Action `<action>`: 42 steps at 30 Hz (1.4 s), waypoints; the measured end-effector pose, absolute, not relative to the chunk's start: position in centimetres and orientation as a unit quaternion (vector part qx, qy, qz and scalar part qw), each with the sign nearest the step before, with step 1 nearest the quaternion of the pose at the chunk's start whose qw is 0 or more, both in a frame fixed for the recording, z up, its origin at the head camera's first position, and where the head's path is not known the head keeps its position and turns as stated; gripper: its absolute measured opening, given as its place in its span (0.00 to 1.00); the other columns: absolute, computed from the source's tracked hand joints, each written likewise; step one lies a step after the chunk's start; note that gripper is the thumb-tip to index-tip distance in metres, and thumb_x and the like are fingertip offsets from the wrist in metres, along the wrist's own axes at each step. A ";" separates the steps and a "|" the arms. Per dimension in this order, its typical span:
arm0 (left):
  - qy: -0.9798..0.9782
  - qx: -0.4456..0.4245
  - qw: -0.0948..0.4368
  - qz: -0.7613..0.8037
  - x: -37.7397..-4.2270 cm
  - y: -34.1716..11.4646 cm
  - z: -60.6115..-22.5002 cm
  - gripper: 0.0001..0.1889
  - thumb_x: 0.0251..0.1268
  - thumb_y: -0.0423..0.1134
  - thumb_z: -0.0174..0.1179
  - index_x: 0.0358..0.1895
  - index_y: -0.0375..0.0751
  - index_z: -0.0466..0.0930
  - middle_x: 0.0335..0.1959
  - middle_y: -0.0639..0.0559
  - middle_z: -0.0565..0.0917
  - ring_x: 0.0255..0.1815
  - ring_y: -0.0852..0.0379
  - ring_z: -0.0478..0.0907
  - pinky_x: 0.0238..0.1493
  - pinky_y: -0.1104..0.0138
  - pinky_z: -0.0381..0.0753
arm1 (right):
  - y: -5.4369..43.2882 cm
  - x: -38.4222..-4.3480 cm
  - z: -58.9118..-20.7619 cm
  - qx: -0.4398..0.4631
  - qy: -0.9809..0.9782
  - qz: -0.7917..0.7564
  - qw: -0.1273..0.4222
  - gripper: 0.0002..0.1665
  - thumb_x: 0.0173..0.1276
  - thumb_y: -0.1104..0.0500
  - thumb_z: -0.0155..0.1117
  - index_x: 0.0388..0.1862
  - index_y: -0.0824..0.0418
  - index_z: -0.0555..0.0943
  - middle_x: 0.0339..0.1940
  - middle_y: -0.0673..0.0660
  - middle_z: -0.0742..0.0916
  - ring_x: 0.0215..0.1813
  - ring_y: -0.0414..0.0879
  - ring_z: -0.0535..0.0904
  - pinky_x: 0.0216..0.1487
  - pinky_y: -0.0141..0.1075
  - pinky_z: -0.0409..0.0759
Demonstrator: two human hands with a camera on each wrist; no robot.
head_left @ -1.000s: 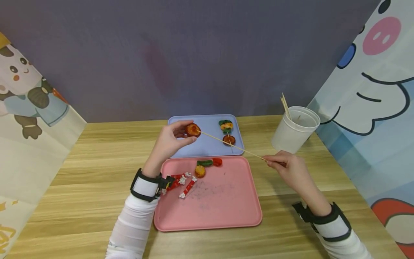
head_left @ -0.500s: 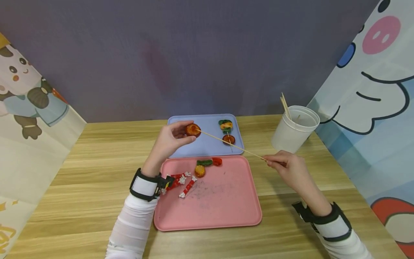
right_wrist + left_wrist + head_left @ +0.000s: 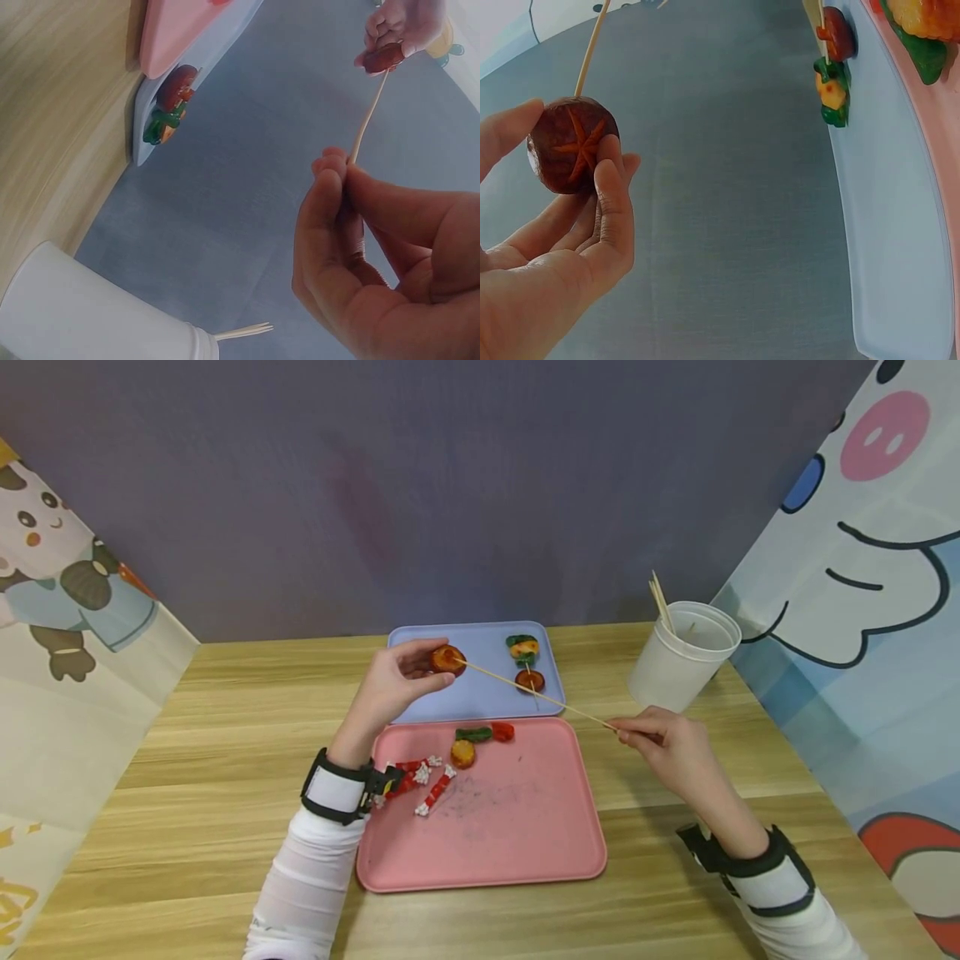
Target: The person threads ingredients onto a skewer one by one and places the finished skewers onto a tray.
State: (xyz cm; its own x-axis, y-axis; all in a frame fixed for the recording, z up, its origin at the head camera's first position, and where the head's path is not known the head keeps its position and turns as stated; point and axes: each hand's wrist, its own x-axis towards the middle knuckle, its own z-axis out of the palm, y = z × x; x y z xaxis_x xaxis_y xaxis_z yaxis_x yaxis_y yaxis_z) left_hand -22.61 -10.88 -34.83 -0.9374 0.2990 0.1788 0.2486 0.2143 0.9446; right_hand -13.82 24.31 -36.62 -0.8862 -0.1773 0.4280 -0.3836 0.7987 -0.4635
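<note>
My left hand [image 3: 397, 685] pinches a shiitake mushroom [image 3: 448, 661] between thumb and fingers, above the blue tray [image 3: 480, 702]. Its dark cap with a star-shaped cut [image 3: 574, 146] faces the left wrist camera. In my right hand [image 3: 667, 747], thumb and fingertips pinch one end of a bamboo skewer [image 3: 536, 696]. The skewer's other end meets the mushroom's stem side; how deep it goes is hidden. On the blue tray lies a finished-looking skewer with a mushroom piece [image 3: 529, 682] and green and yellow pieces [image 3: 522, 648].
A pink tray [image 3: 517, 852] lies nearer me, holding a green piece [image 3: 473, 735], a red piece [image 3: 502, 732], a yellow corn piece [image 3: 462, 754] and several red-and-white sticks [image 3: 436, 790]. At the right stands a white bucket [image 3: 675, 672] with several skewers [image 3: 660, 600].
Both hands stay nearly in place. The skewer's tip sits very slightly further left on the mushroom, and the head view has tilted a little.
</note>
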 end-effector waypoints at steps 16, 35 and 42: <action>0.753 0.188 0.054 0.628 -22.7 -10.4 -35.3 0.27 0.55 0.35 0.68 0.61 0.42 0.75 0.52 0.42 0.81 0.47 0.52 0.80 0.44 0.69 0.81 | 24.1 -13.6 -36.5 0.141 -0.930 0.296 0.165 0.11 0.54 0.69 0.71 0.37 0.60 0.88 0.24 0.49 0.84 0.22 0.31 0.69 0.21 0.27 0.67; 0.611 0.163 0.100 0.768 -23.0 -8.9 -36.9 0.28 0.54 0.21 0.63 0.62 0.34 0.72 0.55 0.44 0.78 0.51 0.56 0.80 0.48 0.68 0.81 | 24.0 -13.7 -37.1 0.141 -0.929 0.311 0.144 0.08 0.58 0.66 0.69 0.37 0.60 0.88 0.25 0.49 0.85 0.24 0.31 0.72 0.23 0.28 0.71; 0.602 0.135 0.102 0.780 -23.1 -8.6 -36.9 0.28 0.54 0.20 0.62 0.62 0.34 0.73 0.56 0.43 0.78 0.52 0.56 0.80 0.49 0.68 0.81 | 23.9 -13.8 -37.1 0.143 -0.927 0.308 0.157 0.08 0.57 0.67 0.69 0.36 0.60 0.88 0.24 0.49 0.84 0.23 0.31 0.71 0.22 0.28 0.69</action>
